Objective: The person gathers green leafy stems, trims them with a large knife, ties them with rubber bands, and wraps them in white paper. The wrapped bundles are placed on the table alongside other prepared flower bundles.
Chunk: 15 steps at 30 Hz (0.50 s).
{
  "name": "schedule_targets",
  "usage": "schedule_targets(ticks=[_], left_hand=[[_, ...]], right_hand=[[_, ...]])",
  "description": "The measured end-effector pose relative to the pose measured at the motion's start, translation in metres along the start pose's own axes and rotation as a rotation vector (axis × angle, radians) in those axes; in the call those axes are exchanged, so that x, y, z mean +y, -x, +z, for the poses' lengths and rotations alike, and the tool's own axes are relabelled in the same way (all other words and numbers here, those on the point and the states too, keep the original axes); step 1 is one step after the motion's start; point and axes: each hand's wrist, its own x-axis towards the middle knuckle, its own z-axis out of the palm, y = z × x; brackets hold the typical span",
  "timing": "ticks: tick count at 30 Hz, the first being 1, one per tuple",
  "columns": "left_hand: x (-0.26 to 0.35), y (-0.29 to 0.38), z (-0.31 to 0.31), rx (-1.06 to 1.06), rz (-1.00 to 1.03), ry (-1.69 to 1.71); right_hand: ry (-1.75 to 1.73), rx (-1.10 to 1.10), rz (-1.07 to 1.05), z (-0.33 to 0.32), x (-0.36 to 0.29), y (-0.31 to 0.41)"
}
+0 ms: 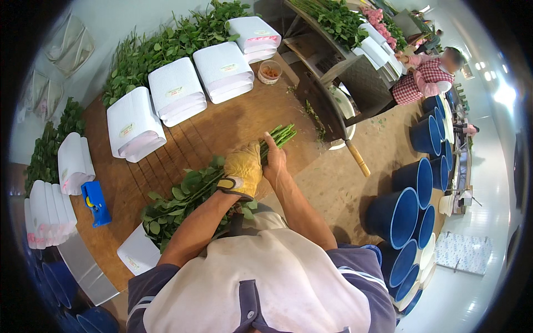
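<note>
A leafy bundle of green-stemmed flowers (183,193) lies across the front of the wooden table, its blooms inside a white corrugated paper wrap (139,249) at lower left. My left hand (242,170), in a yellow work glove with a wrist strap, is closed around the stems. Bare, my right hand (275,160) holds the bundle near the cut stem ends (285,134), its thumb along them. Wrapped bouquets (177,91) stand in a row along the table's back. A large hinged cutting blade (325,108) with a wooden handle (358,158) sits at the table's right end, beyond the stem ends.
A tub of rubber bands (270,72) stands by the back bouquets. At left are a blue tape dispenser (96,204) and more wrapped bouquets (50,212). Blue buckets (393,216) line the floor at right. A person in a checked apron (429,77) stands at another table.
</note>
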Motion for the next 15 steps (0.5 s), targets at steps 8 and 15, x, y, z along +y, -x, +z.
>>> schedule_targets(ticks=[8,15], left_hand=[[0.001,0.016,-0.037,-0.128,-0.022,0.187],[0.019,0.021,-0.055,-0.28,-0.072,0.048]], right_hand=[[-0.224,-0.359,-0.078,-0.019,-0.035,0.018],[-0.095,-0.194,-0.098,-0.008,-0.039,0.019]])
